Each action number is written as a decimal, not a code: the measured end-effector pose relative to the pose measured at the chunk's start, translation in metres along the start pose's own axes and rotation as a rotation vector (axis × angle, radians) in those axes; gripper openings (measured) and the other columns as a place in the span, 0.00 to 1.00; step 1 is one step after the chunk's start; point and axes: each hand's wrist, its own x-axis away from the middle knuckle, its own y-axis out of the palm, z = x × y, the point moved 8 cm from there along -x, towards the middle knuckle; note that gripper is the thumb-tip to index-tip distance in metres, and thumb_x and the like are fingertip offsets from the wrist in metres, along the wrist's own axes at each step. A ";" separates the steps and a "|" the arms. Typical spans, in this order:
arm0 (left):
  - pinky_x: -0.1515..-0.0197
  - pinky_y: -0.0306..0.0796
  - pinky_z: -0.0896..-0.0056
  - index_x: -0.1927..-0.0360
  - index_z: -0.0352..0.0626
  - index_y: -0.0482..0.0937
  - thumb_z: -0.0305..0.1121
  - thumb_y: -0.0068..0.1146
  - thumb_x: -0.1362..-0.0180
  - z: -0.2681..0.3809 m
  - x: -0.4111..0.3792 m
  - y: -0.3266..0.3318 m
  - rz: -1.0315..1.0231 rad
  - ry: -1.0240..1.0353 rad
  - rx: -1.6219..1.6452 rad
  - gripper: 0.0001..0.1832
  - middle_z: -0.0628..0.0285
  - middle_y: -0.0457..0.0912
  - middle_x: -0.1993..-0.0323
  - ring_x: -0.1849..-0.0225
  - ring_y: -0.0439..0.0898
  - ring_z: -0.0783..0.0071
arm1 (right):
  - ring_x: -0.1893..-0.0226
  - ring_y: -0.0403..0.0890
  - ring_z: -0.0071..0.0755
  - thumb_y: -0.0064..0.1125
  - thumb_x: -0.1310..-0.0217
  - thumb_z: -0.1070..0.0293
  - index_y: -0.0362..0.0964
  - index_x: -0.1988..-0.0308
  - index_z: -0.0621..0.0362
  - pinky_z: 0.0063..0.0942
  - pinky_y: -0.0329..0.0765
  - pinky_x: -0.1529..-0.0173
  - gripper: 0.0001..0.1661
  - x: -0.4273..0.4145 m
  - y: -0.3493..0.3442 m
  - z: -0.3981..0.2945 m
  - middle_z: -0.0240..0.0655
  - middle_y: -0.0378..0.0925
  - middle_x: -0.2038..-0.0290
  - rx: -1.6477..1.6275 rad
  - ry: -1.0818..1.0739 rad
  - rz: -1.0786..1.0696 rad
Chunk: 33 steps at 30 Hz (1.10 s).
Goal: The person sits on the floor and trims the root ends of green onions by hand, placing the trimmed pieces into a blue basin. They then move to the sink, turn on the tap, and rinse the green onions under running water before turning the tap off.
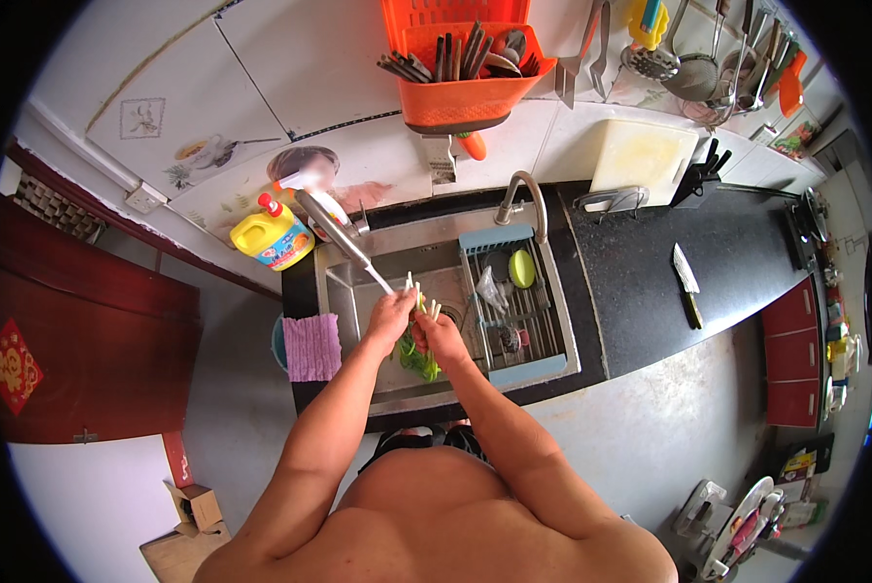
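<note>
Over the basin of the stainless steel sink (348, 273), my left hand (393, 318) and my right hand (439, 339) are close together, gripping green leafy stalks (415, 357). White stem ends stick up above the fingers, and the leaves hang down between the hands. A stream of water runs from the left faucet (334, 232) and reaches my left hand. Part of the bunch is hidden by the fingers. Right of my right hand, a drain rack (494, 375) spans the sink, bearing a green oval object (522, 269) and a clear plastic bag (492, 288).
A second faucet (541, 208) arches at the sink's back right. A kitchen knife (686, 284) lies on the black counter (625, 291), with a cutting board (640, 162) behind. A yellow detergent jug (272, 232) and a purple cloth (312, 348) are left. An orange utensil holder (457, 102) hangs above.
</note>
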 end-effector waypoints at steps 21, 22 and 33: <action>0.77 0.64 0.74 0.70 0.46 0.73 0.44 0.56 0.34 -0.010 -0.008 -0.025 0.308 -0.065 0.257 0.14 0.71 0.67 0.79 0.80 0.67 0.78 | 0.81 0.67 0.19 0.47 0.27 0.59 0.74 0.69 0.60 0.24 0.66 0.76 0.20 0.001 -0.012 -0.022 0.23 0.68 0.82 0.367 -0.396 0.276; 0.79 0.64 0.73 0.70 0.46 0.73 0.44 0.57 0.35 -0.006 -0.007 -0.023 0.263 -0.118 0.158 0.14 0.71 0.67 0.79 0.81 0.67 0.78 | 0.82 0.65 0.18 0.48 0.27 0.59 0.73 0.68 0.59 0.23 0.63 0.77 0.18 0.000 -0.009 -0.017 0.22 0.66 0.81 0.281 -0.291 0.205; 0.80 0.54 0.78 0.67 0.45 0.77 0.45 0.59 0.36 0.003 -0.009 -0.015 0.075 -0.190 0.262 0.14 0.76 0.65 0.83 0.84 0.60 0.85 | 0.86 0.60 0.13 0.52 0.28 0.64 0.68 0.66 0.53 0.18 0.55 0.82 0.10 0.013 0.007 -0.030 0.20 0.62 0.82 0.067 -0.137 0.154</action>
